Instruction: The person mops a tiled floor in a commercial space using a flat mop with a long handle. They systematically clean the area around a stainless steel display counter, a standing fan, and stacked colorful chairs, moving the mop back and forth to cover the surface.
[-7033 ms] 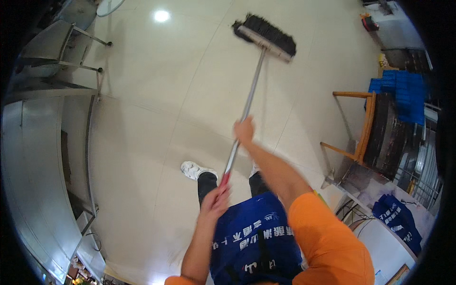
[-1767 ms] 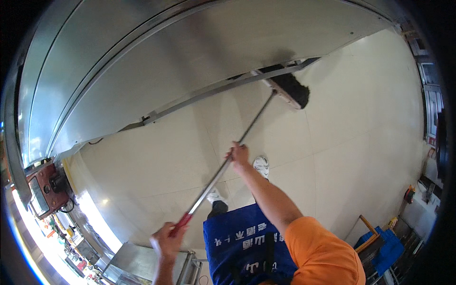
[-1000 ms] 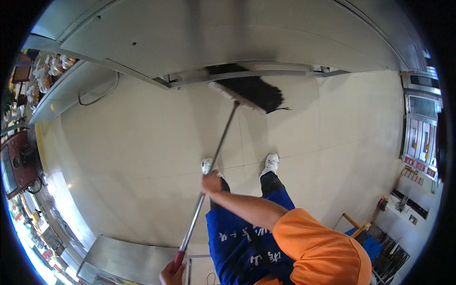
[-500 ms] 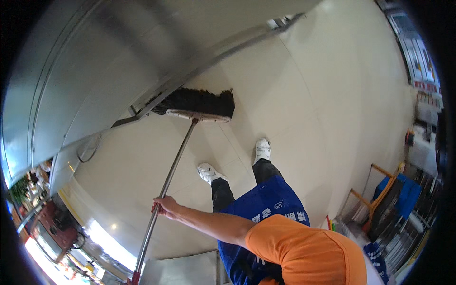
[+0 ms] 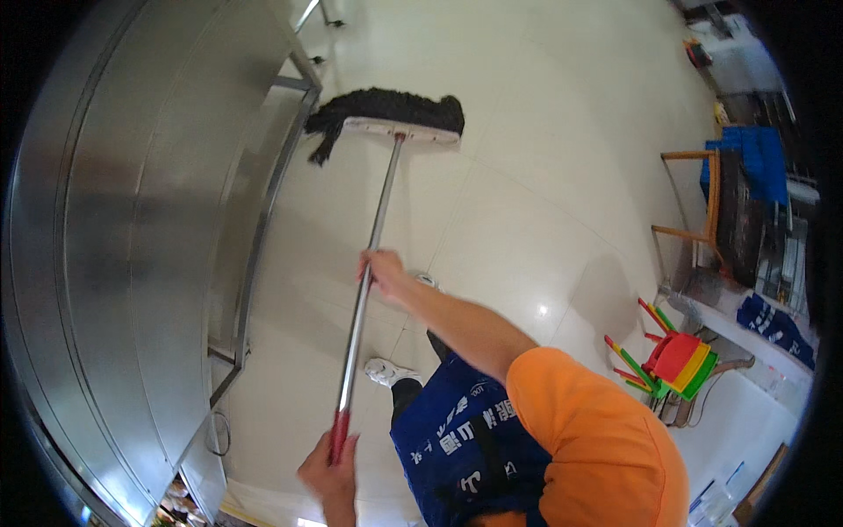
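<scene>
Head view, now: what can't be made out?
All in the head view:
Right shoe: mostly hidden by the right forearm.
Mop head: underside turned down, hidden by its top.
Small things at lower left: tiny, cut off by the lower edge.
Area behind the steel cabinet: hidden by its panels.

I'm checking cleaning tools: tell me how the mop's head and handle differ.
The mop head is black and shaggy; the handle is smooth silver with a red end. The mop head is wide; the handle is long and thin. The left hand and right hand grip the handle, not the mop head. The two parts are joined.
</scene>
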`<state>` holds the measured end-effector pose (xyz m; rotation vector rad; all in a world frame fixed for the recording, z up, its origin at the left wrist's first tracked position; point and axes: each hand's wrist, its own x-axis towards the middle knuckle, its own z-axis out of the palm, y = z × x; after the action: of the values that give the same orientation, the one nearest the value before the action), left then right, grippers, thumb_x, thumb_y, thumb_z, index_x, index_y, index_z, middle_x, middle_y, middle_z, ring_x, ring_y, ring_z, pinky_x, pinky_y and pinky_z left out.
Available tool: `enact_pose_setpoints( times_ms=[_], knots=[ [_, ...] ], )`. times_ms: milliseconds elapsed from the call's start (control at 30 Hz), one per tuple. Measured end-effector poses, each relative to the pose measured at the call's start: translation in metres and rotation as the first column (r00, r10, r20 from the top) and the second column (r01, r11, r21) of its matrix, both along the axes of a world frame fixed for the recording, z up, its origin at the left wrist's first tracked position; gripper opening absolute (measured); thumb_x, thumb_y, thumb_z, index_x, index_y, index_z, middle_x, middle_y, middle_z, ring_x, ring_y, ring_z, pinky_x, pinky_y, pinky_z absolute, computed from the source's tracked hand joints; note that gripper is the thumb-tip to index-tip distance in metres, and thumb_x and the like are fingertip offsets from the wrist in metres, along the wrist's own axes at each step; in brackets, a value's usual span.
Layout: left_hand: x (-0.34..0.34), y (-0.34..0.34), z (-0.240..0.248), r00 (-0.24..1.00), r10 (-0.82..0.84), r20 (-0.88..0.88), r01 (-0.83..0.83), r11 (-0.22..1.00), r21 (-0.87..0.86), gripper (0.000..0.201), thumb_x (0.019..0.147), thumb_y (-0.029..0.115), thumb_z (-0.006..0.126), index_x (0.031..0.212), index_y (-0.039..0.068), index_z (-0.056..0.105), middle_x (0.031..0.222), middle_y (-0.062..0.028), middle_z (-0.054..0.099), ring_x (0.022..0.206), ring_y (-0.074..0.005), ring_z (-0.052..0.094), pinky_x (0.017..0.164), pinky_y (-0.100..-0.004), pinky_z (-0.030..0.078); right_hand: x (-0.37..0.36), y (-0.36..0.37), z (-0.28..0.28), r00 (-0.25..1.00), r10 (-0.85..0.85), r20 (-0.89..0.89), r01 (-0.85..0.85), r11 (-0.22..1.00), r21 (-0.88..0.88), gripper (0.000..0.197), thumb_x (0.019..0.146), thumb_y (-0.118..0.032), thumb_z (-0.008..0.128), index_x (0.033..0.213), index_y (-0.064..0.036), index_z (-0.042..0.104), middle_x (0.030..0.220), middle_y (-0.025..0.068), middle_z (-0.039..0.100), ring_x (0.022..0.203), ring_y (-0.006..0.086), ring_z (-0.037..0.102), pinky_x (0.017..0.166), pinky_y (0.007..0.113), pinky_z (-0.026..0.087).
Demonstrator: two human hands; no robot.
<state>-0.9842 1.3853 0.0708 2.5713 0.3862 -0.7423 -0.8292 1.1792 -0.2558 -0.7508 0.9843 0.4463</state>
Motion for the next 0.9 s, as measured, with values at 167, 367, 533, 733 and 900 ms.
enact_pose_setpoints(
  times_ms=[167, 367, 533, 733, 900],
  knots=[
    [0.026, -0.132, -0.104, 0.991, -0.08, 0.103, 0.106, 0.956, -0.273, 0.039, 0.084, 0.027, 0.068, 0.118, 0.009, 0.065, 0.093, -0.0167, 0.07, 0.082, -0.0338, 0.069, 0.073, -0.0417, 0.053, 0.052, -0.152, -0.035, 0.973, 0.138, -0.182, -0.229, 0.595, -0.771, 0.031, 0.091, -0.023, 0.064, 0.09, 0.0053, 0.052, 0.083, 0.0222, 0.066, 0.072, 0.0336, 0.069, 0.061, 0.045, 0.055],
    [-0.005, -0.221, -0.202, 0.924, -0.071, -0.375, -0.214, 0.717, -0.664, 0.026, 0.092, 0.029, 0.063, 0.084, 0.005, 0.056, 0.054, 0.0001, 0.047, 0.04, -0.0099, 0.044, 0.036, -0.0278, 0.033, 0.014, -0.26, -0.057, 0.496, 0.527, -0.69, -0.507, -0.469, -0.723, 0.024, 0.083, -0.026, 0.063, 0.089, -0.0035, 0.07, 0.091, 0.0156, 0.068, 0.09, 0.0331, 0.065, 0.078, 0.046, 0.054],
    [-0.081, -0.133, -0.165, 0.788, -0.032, -0.615, -0.353, 0.795, -0.494, 0.043, 0.091, 0.042, 0.059, 0.088, 0.0, 0.062, 0.08, -0.0229, 0.066, 0.077, -0.0385, 0.065, 0.07, -0.0435, 0.048, -0.091, -0.201, -0.083, -0.138, 0.551, -0.823, -0.163, -0.832, -0.53, 0.034, 0.068, -0.04, 0.074, 0.068, -0.0063, 0.069, 0.074, 0.0122, 0.066, 0.077, 0.029, 0.065, 0.069, 0.052, 0.046],
    [-0.243, 0.095, -0.08, 0.863, -0.128, -0.489, 0.065, 0.987, -0.144, 0.047, 0.089, 0.052, 0.058, 0.088, 0.005, 0.065, 0.079, -0.0215, 0.067, 0.078, -0.043, 0.065, 0.073, -0.0492, 0.05, -0.257, 0.031, -0.039, 0.153, 0.899, -0.41, -0.783, -0.143, -0.605, 0.037, 0.085, -0.033, 0.059, 0.085, 0.0032, 0.066, 0.074, 0.0238, 0.066, 0.071, 0.036, 0.068, 0.074, 0.052, 0.05],
    [-0.428, 0.25, 0.039, 0.781, 0.227, -0.581, -0.248, 0.968, 0.044, 0.029, 0.086, 0.024, 0.073, 0.105, 0.003, 0.065, 0.086, -0.0132, 0.068, 0.077, -0.0262, 0.065, 0.065, -0.0378, 0.051, -0.398, 0.2, 0.035, 0.3, 0.951, -0.076, -0.942, 0.282, -0.183, 0.041, 0.093, -0.037, 0.059, 0.092, 0.0042, 0.064, 0.074, 0.0212, 0.067, 0.068, 0.032, 0.07, 0.062, 0.046, 0.057]
  ],
)
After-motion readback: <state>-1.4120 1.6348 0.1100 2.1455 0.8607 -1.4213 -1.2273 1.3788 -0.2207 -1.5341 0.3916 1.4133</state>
